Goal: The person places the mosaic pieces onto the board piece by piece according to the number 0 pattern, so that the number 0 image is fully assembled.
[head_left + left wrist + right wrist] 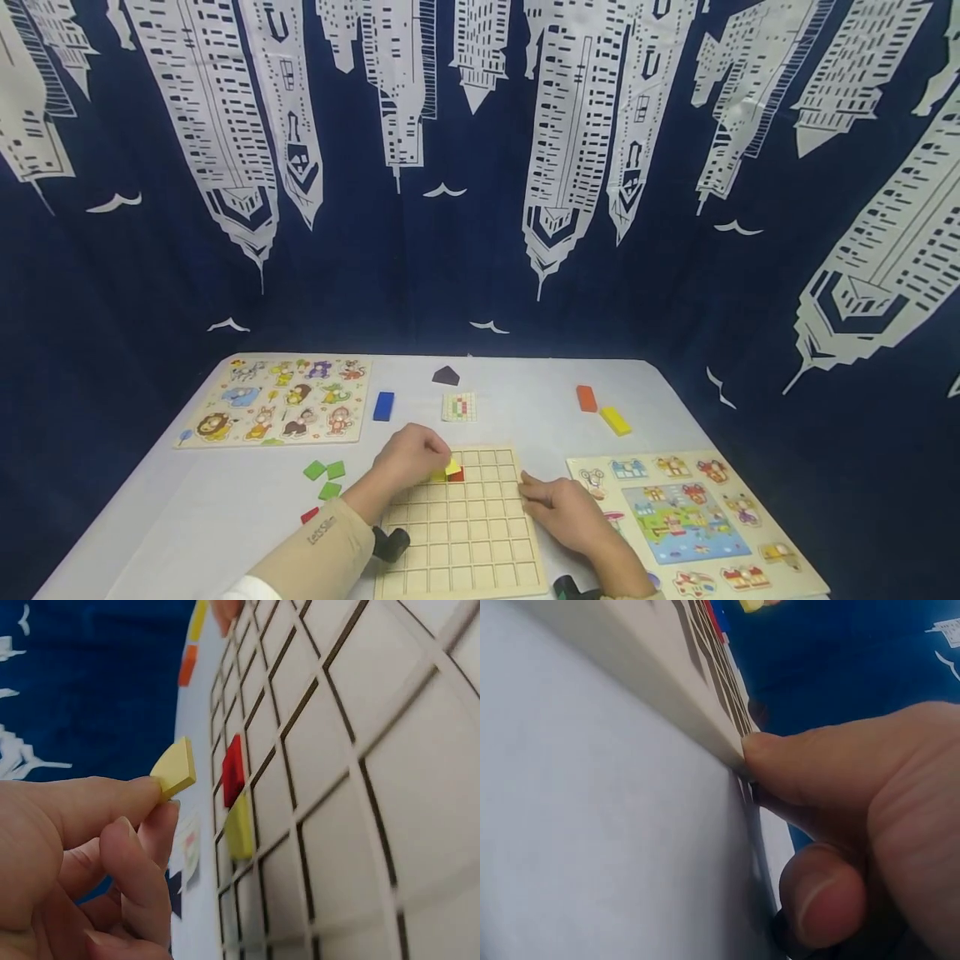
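My left hand pinches a small yellow square tile between thumb and fingertips, held above the far rows of a wooden grid board. A red tile and another yellow tile sit side by side in cells of that board. At the board's right edge, my right hand holds the rim, its thumb against the edge and another finger curled below. What the fingers do behind the rim is hidden.
Green tiles and a red one lie left of the board. A small pattern card, blue block, dark pentagon, orange block and yellow block lie beyond. Picture puzzles stand left and right.
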A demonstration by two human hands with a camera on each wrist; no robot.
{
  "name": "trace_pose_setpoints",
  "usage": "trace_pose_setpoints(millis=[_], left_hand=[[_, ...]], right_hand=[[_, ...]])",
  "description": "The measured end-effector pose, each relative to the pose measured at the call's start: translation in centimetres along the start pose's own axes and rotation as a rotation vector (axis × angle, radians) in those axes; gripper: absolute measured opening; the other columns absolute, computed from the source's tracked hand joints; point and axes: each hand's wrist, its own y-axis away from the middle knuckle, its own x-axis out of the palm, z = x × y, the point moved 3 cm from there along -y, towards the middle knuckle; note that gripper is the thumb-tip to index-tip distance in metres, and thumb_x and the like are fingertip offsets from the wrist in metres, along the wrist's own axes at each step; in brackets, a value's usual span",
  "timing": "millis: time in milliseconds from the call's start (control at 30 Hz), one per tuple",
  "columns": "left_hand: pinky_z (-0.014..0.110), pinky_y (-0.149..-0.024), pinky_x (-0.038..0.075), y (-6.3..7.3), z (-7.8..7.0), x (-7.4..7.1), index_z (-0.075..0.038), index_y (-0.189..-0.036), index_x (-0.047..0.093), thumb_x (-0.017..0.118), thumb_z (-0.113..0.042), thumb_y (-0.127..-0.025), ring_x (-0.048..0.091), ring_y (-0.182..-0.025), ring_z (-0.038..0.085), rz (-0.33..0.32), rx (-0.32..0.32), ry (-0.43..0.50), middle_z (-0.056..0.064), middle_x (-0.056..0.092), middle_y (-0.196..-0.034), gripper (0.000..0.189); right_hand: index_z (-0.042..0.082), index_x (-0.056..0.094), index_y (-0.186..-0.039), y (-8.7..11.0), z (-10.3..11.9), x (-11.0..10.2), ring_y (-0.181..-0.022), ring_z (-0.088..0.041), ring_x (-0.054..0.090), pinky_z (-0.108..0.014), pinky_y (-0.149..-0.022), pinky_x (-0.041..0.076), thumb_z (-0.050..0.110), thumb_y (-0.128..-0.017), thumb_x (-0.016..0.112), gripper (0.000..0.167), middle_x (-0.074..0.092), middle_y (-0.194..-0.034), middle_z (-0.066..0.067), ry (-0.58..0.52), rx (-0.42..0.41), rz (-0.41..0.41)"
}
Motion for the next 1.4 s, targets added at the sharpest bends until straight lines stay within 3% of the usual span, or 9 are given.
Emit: trace_pose_setpoints(millis=[300, 467, 700, 1033, 1133, 1233, 1367, 1400], left_hand=[[0.035, -0.069, 0.048, -1.3, -1.9, 2.7, -0.021, -0.085, 0.075, 0.074, -0.018, -0.09, 0.059, -0.075, 0.012, 0.018, 0.038, -0.045, -0.009, 0.068, -0.08, 0.006], [0.034, -0.066, 0.044, -1.5, -1.9, 3.3, -0.022, -0.081, 0.072, 0.073, -0.019, -0.091, 0.057, -0.07, 0.012, -0.005, 0.01, -0.089, -0.009, 0.065, -0.074, 0.01], [0.033, -0.059, 0.042, -1.3, -1.7, 3.9, -0.021, -0.076, 0.071, 0.071, -0.018, -0.091, 0.055, -0.062, 0.013, 0.01, 0.035, -0.102, -0.008, 0.063, -0.068, 0.016], [0.036, -0.065, 0.049, -0.6, -2.0, 4.5, -0.024, -0.091, 0.082, 0.075, -0.018, -0.089, 0.064, -0.077, 0.012, 0.018, 0.112, -0.151, -0.008, 0.076, -0.093, 0.009], [0.039, -0.07, 0.052, 0.3, -1.9, 3.6, -0.023, -0.099, 0.081, 0.075, -0.023, -0.091, 0.067, -0.088, 0.015, 0.009, 0.142, -0.14, -0.007, 0.076, -0.098, 0.01], [0.045, -0.082, 0.055, 1.8, -1.0, 1.4, -0.022, -0.102, 0.08, 0.075, -0.03, -0.092, 0.069, -0.105, 0.022, -0.033, 0.139, -0.113, -0.006, 0.075, -0.104, 0.014], [0.048, -0.092, 0.054, 4.2, 2.1, -2.9, -0.017, -0.108, 0.08, 0.075, -0.03, -0.093, 0.069, -0.109, 0.023, -0.14, 0.037, -0.045, -0.002, 0.076, -0.111, 0.02], [0.045, -0.088, 0.055, 4.9, 3.1, -4.2, -0.016, -0.111, 0.079, 0.074, -0.03, -0.094, 0.07, -0.103, 0.021, -0.167, 0.002, -0.038, 0.0, 0.077, -0.113, 0.023]], right_hand=[[0.015, 0.076, -0.121, 0.1, -0.1, -0.4, -0.132, -0.033, 0.06, -0.055, -0.108, 0.044, 0.023, -0.093, 0.073, 0.029, 0.064, -0.14, -0.003, 0.038, -0.009, -0.009], [0.012, 0.076, -0.122, 0.1, -0.2, -0.3, -0.133, -0.033, 0.059, -0.056, -0.108, 0.044, 0.022, -0.093, 0.073, 0.03, 0.063, -0.141, -0.004, 0.018, -0.023, 0.004], [0.012, 0.075, -0.123, 0.1, -0.2, -0.2, -0.133, -0.033, 0.059, -0.055, -0.108, 0.044, 0.021, -0.094, 0.073, 0.031, 0.063, -0.142, -0.003, 0.013, -0.015, 0.007], [0.012, 0.075, -0.123, 0.3, -0.2, -0.2, -0.132, -0.033, 0.06, -0.056, -0.108, 0.044, 0.021, -0.094, 0.072, 0.03, 0.063, -0.142, -0.003, 0.012, -0.012, 0.002], [0.012, 0.075, -0.123, 0.4, -0.2, -0.2, -0.132, -0.034, 0.06, -0.057, -0.109, 0.044, 0.021, -0.095, 0.072, 0.03, 0.063, -0.142, -0.003, 0.006, -0.001, 0.003], [0.012, 0.075, -0.123, 0.5, -0.1, -0.2, -0.132, -0.034, 0.06, -0.057, -0.108, 0.044, 0.02, -0.095, 0.072, 0.03, 0.063, -0.142, -0.003, 0.005, -0.004, 0.0], [0.011, 0.075, -0.124, 0.3, 0.1, -0.3, -0.132, -0.034, 0.059, -0.055, -0.108, 0.045, 0.019, -0.095, 0.071, 0.03, 0.063, -0.142, -0.004, 0.02, -0.023, -0.005], [0.011, 0.075, -0.123, 0.3, 0.1, -0.4, -0.132, -0.035, 0.059, -0.055, -0.108, 0.045, 0.019, -0.095, 0.071, 0.03, 0.063, -0.142, -0.004, 0.025, -0.027, -0.007]])
